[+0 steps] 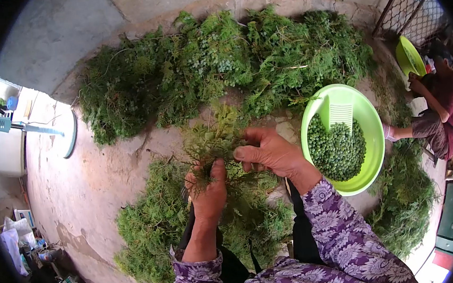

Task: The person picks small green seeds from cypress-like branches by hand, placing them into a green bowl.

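Note:
My left hand [208, 193] is closed around the stem of a leafy evergreen sprig [212, 134], thumb on top. The sprig points up and away from me, its flat scaly leaves yellowish green. Just right of it, my right hand [275, 153] has its thumb and fingers drawn together at the sprig's edge; what lies between the fingertips is hidden. Beside my right forearm stands a light green plastic basin [376, 151] with a ribbed washboard part. Many small round green cones [339, 148] fill its bottom.
A long heap of evergreen branches [220, 62] lies along the wall. More cuttings [153, 222] lie around my legs and at the right [407, 212]. Another person [441, 103] sits at the right near a second green basin [409, 58]. A fan [66, 132] stands left.

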A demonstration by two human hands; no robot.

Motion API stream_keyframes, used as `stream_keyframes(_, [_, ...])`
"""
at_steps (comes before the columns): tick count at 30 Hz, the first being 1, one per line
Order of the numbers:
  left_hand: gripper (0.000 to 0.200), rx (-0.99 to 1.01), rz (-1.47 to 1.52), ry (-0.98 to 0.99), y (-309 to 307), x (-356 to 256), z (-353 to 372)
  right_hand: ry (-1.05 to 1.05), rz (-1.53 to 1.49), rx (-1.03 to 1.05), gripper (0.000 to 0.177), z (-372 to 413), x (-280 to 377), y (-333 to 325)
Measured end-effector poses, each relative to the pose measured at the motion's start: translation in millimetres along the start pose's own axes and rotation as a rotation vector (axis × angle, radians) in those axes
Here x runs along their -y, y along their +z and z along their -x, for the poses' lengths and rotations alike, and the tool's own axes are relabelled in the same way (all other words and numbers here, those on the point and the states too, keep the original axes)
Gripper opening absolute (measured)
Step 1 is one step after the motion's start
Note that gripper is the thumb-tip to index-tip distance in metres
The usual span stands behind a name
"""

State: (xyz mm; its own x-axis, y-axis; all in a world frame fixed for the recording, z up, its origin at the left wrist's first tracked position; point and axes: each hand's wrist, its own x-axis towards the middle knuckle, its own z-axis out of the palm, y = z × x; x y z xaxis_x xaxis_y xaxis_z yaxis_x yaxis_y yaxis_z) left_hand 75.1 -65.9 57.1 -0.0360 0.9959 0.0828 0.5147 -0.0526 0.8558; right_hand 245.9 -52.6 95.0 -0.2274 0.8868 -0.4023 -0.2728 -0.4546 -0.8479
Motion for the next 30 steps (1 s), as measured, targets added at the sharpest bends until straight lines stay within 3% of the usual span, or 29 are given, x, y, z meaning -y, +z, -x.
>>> stream_keyframes(1, [0.016,0.001,0.0,0.0,2.3,5.4,0.8,0.018,0.023,0.018,0.032,-0.9,-0.6,1.2])
stream_keyframes(3, [0.015,-0.08,-0.158,0.247,4.5,9.7,1.3,0.036,0.046,0.036,0.031,-1.3,-1.2,2.9])
stream_keyframes(4, [0.015,-0.079,-0.158,0.247,0.8,-0.3,-0.7,0.046,0.042,0.024,0.031,-0.6,-1.5,3.8])
stream_keyframes(6, [0.014,0.128,0.099,0.096,-9.4,-25.7,-4.8,0.057,0.037,0.011,0.031,0.8,0.1,5.9])
stream_keyframes(12, [0.012,0.096,-0.016,0.166,-9.2,-24.8,-3.9,0.042,0.057,-0.002,0.026,3.3,0.7,6.0])
stream_keyframes(16, [0.013,0.123,-0.072,0.179,-10.3,-25.7,-4.4,0.078,-0.12,0.055,0.026,5.2,5.7,5.8])
stream_keyframes(25, [0.02,0.198,-0.062,-0.036,-15.1,-30.3,-1.9,0.094,-0.032,0.094,0.023,4.5,1.7,5.8])
stream_keyframes(28, [0.022,0.121,-0.301,0.042,-11.1,-11.6,2.4,0.069,0.066,0.128,0.021,2.5,0.0,0.7])
stream_keyframes(30, [0.025,0.253,0.014,-0.006,-13.7,-11.4,1.9,0.054,0.166,0.119,0.019,3.0,0.4,-0.5])
